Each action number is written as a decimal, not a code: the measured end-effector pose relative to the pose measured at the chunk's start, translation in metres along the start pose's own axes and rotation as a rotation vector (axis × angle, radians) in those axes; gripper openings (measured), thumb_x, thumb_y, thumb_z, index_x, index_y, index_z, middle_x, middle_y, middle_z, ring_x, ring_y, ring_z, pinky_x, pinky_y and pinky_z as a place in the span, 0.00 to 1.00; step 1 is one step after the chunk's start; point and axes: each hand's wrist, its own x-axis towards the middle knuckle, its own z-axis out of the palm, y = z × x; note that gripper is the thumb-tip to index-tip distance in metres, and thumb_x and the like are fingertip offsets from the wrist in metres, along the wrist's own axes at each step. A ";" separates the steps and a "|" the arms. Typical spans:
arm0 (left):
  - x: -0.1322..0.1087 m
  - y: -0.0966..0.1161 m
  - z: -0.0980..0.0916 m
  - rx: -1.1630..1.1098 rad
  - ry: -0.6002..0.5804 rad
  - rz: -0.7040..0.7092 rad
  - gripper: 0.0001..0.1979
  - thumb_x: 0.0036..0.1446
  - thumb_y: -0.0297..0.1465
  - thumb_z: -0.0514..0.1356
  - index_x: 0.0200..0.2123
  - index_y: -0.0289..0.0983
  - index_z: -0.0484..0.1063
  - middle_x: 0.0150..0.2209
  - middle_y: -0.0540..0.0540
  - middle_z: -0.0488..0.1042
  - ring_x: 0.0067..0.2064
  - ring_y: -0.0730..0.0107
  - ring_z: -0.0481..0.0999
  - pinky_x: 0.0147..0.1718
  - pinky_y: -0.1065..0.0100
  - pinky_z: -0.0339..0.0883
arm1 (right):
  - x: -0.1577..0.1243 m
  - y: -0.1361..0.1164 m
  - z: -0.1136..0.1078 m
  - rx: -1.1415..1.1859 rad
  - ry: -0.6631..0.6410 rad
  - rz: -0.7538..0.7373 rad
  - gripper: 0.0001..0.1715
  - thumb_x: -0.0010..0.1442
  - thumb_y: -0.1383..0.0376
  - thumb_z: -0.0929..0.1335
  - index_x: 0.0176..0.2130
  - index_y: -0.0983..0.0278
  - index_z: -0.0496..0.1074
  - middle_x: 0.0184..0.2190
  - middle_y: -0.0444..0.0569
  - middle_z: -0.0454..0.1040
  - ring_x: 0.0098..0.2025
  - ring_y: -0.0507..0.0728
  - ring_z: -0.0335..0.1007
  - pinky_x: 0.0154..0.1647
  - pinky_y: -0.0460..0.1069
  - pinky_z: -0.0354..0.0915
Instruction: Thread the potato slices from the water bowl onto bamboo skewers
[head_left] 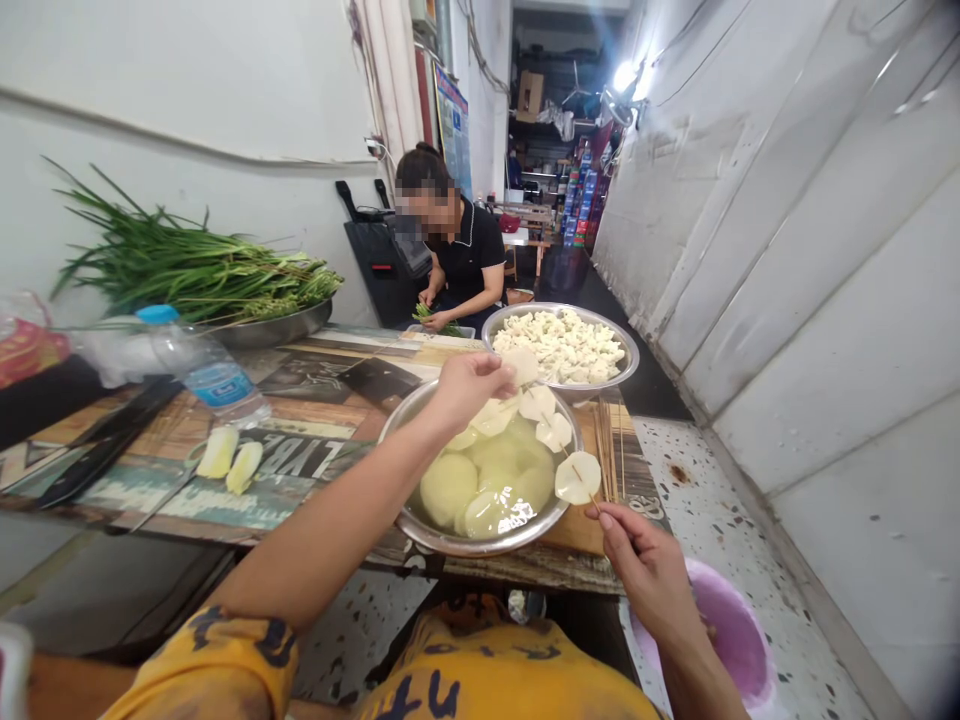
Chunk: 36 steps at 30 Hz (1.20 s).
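Observation:
My right hand [646, 568] pinches the lower end of a thin wooden skewer [595, 495] at the right of the bowl. Several pale round slices, which look like potato, are threaded along it, the lowest slice [577, 478] nearest my fingers. Over the bowl's far side, my left hand [474, 388] grips another pale slice [520, 366] at the skewer's upper end, between thumb and fingers. Beneath them is a metal bowl [409, 525] of water with more slices [450, 487] lying in it.
Bare skewers [607, 450] lie right of the bowl. Behind it stands a basin [634, 362] of cauliflower-like pieces [559, 345]. Leftward are a water bottle [217, 378], cut vegetable pieces [231, 459], a knife [90, 468] and long greens [202, 265]. A person [469, 250] handles green stalks opposite.

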 end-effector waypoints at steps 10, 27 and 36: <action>-0.001 -0.008 -0.003 0.367 -0.066 0.202 0.10 0.48 0.35 0.60 0.26 0.33 0.73 0.23 0.48 0.73 0.26 0.74 0.70 0.29 0.72 0.63 | -0.003 -0.001 0.005 0.155 -0.052 0.112 0.20 0.59 0.53 0.65 0.40 0.66 0.73 0.17 0.39 0.54 0.18 0.49 0.47 0.16 0.44 0.45; -0.002 -0.006 0.003 0.026 -0.249 -0.171 0.21 0.44 0.46 0.64 0.30 0.32 0.74 0.32 0.44 0.74 0.34 0.71 0.69 0.33 0.70 0.58 | 0.008 0.006 0.015 0.127 0.029 0.025 0.19 0.60 0.56 0.64 0.42 0.68 0.74 0.17 0.39 0.56 0.19 0.49 0.50 0.17 0.43 0.50; -0.023 -0.008 0.022 -0.137 -0.357 -0.327 0.18 0.40 0.42 0.68 0.27 0.32 0.75 0.32 0.43 0.75 0.35 0.70 0.72 0.37 0.67 0.61 | 0.022 -0.011 0.035 -0.008 0.168 -0.162 0.16 0.60 0.59 0.64 0.37 0.67 0.75 0.25 0.49 0.75 0.26 0.54 0.69 0.26 0.46 0.65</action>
